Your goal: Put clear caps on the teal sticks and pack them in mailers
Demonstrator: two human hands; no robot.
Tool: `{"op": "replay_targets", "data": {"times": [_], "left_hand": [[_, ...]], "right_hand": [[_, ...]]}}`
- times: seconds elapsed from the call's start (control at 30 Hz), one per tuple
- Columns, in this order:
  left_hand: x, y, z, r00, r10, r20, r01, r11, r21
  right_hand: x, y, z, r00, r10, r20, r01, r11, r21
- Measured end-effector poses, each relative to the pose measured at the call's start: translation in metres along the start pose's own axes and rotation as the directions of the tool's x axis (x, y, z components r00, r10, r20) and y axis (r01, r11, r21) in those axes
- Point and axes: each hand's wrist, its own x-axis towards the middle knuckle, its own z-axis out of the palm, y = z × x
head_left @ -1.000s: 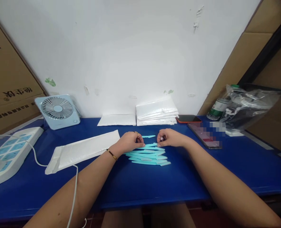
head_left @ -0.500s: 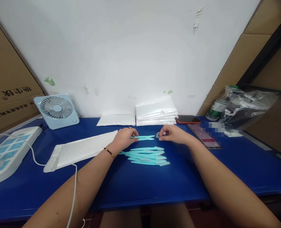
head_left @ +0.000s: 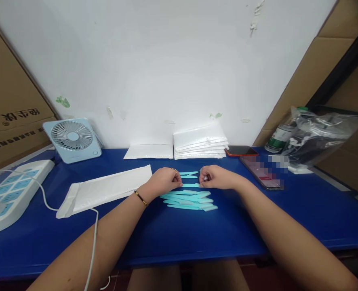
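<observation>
Between my two hands lies a turquoise eyebrow razor (head_left: 191,185). My left hand (head_left: 167,180) pinches its handle end, and the fingers of my right hand (head_left: 217,177) are closed on its other end, hiding the blade. Something small and whitish shows inside the curled right fingers, too small to name. Just beyond, a pair of turquoise razors (head_left: 188,174) rests on the blue table (head_left: 179,238), their right ends bare of covers. Nearer to me is a loose pile of several razors (head_left: 188,201), pale covers on their right ends.
A white padded mailer (head_left: 106,186) lies left of my left hand. Behind stand stacked white mailers (head_left: 199,141) and a single mailer (head_left: 148,151). Phones (head_left: 262,173), a bottle (head_left: 279,137) and a plastic bag (head_left: 321,135) are at right; a fan (head_left: 72,139) and power strip (head_left: 18,190) at left.
My left hand has left the far pair of razors and moved toward me and right, onto a razor from the pile's far side. My right hand has come down slightly to that razor's other end.
</observation>
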Motion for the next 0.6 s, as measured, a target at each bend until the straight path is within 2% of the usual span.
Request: {"op": "replay_targets", "data": {"times": [0.17,0.3,0.5,0.6], "left_hand": [[0.0,0.003,0.0,0.999,-0.041,-0.012,0.041,0.999,-0.004],[0.002,0.0,-0.001,0.996,-0.054,-0.072,0.057,0.998,0.04],[0.005,-0.015,-0.006,0.986,-0.13,-0.104,0.139,0.987,0.078],[0.005,-0.016,-0.008,0.985,-0.125,-0.121,0.133,0.989,0.064]], "right_hand": [[0.002,0.001,-0.001,0.999,-0.01,-0.033,0.008,0.998,-0.064],[0.003,0.009,-0.004,0.998,-0.028,-0.064,0.023,0.996,-0.085],[0.0,0.023,-0.012,0.979,0.138,-0.149,-0.146,0.988,-0.044],[0.0,0.013,-0.009,0.97,0.106,-0.218,-0.12,0.991,-0.054]]}}
